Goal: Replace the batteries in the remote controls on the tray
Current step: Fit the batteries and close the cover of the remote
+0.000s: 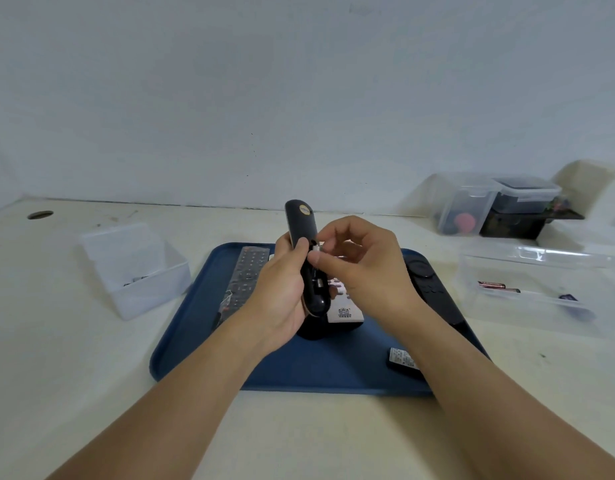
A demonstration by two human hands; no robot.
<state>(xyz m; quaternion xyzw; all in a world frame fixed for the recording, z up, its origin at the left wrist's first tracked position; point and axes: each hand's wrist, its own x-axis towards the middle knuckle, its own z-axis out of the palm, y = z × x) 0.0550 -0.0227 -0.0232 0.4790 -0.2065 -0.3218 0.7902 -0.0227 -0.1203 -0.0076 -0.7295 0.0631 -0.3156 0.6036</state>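
Head view: a cream table against a pale blue-grey wall bears a blue tray; above the tray the left hand grips a black remote upright, back cover off, while the right hand pinches a small battery at its open compartment. On the tray lie a grey remote at left, a black remote's far end at right, and a white remote mostly hidden behind the hands. Clear boxes flank the tray, the right one holding batteries, the left one's contents unclear.

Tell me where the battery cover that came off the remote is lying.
In the head view, the small black battery cover lies on the blue tray, near its front right corner, just left of the person's right forearm.
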